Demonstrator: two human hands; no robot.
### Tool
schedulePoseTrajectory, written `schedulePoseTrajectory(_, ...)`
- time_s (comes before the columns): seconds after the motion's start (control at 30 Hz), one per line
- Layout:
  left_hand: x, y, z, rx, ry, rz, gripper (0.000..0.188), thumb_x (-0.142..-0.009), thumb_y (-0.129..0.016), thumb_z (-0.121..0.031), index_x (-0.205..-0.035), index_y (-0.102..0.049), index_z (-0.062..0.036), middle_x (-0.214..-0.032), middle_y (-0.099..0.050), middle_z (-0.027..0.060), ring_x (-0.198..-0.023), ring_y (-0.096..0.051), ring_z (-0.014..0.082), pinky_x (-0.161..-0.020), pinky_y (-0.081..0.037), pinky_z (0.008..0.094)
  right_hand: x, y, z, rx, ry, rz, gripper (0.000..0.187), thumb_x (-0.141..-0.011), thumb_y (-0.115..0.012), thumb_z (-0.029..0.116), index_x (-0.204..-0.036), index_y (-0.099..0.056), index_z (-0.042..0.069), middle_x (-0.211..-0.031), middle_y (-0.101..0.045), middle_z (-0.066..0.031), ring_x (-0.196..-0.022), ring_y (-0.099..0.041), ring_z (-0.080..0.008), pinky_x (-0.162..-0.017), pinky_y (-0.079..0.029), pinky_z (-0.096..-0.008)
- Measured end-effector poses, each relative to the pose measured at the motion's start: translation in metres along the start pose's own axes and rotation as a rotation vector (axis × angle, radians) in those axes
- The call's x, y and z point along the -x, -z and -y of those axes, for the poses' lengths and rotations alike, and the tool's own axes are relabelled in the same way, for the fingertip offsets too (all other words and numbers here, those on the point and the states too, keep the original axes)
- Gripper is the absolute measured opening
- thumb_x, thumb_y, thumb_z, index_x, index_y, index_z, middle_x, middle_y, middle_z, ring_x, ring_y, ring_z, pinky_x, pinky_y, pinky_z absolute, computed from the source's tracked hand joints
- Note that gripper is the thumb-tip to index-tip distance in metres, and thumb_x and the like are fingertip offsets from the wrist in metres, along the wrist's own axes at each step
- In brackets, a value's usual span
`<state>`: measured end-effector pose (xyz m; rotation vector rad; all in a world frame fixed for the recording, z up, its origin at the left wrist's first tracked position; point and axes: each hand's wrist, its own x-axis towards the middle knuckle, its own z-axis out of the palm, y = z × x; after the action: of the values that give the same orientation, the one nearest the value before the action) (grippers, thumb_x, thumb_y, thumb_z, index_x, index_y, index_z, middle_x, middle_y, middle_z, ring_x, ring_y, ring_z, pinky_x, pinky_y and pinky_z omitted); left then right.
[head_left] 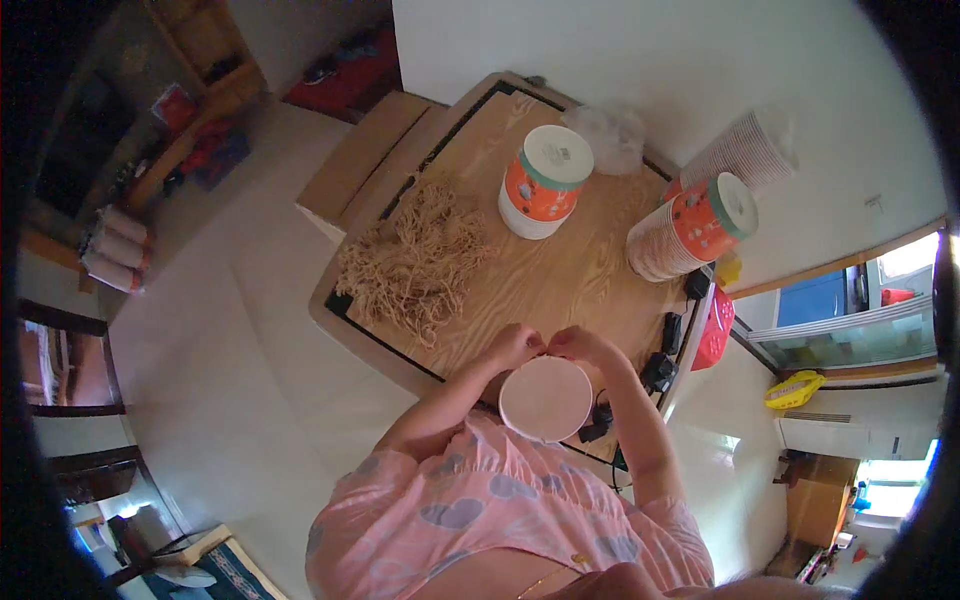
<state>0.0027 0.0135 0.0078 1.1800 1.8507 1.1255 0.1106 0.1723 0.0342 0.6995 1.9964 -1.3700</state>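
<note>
L hand [518,345] & R hand [582,345] curled at 12 o'clock of white paper tub [545,400], can't tell what's pinched; tub's at surface's [560,290] 6 o'clock edge, could drop if grip's loose.

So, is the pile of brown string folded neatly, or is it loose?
Loose: the brown string lies as a tangled heap on the wooden tabletop, strands curling in many directions.
</note>
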Motion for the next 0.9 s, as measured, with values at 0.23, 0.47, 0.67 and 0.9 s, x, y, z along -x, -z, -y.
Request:
schedulePoseTrajectory(0.23, 0.017, 0.048, -0.065, 0.263, 0.088, 0.014, 0.019, -0.074, -0.066, -0.019, -0.079, -0.064, -0.0014, -0.068, -0.064, 0.0091, -0.06, -0.057, 0.0111, -0.057, -0.046, 0.0286, 0.054, 0.003, 0.046, -0.099, 0.165, -0.106, 0.015, -0.076, -0.064, 0.018, -0.079, -0.064, 0.004, -0.067, -0.058, 0.0011, -0.063, -0.051, -0.007, -0.055, -0.041, -0.0227)
schedulePoseTrajectory(0.47, 0.023, 0.046, -0.07, 0.151, 0.049, 0.101, 0.017, -0.076, -0.064, -0.015, -0.088, -0.064, -0.0028, -0.077, -0.065, 0.0081, -0.069, -0.062, 0.0126, -0.064, -0.048, 0.0268, 0.062, -0.006, 0.042, -0.043, 0.267, -0.131, 0.02, -0.076, -0.065, 0.02, -0.085, -0.064, 0.003, -0.072, -0.062, -0.0039, -0.068, -0.055, -0.0106, -0.063, -0.046, -0.0253)
schedulePoseTrajectory(0.67, 0.027, 0.035, -0.065, 0.336, 0.03, 0.095, 0.018, -0.079, -0.061, -0.015, -0.09, -0.061, -0.0003, -0.078, -0.065, 0.0081, -0.07, -0.061, 0.0123, -0.064, -0.049, 0.0275, 0.068, -0.009, 0.046, -0.093, 0.264, -0.119, 0.019, -0.077, -0.064, 0.021, -0.086, -0.064, 0.004, -0.072, -0.061, -0.0034, -0.066, -0.054, -0.0104, -0.061, -0.045, -0.0257)
schedulePoseTrajectory(0.9, 0.031, 0.028, -0.072, 0.113, 0.001, -0.018, 0.018, -0.077, -0.059, -0.017, -0.087, -0.061, -0.002, -0.078, -0.063, 0.0134, -0.07, -0.061, 0.0234, -0.062, -0.048, 0.034, 0.067, -0.007, 0.048, 0.016, 0.275, -0.106, 0.019, -0.075, -0.065, 0.021, -0.084, -0.064, 0.004, -0.069, -0.06, -0.0032, -0.064, -0.052, -0.01, -0.058, -0.044, -0.0263)
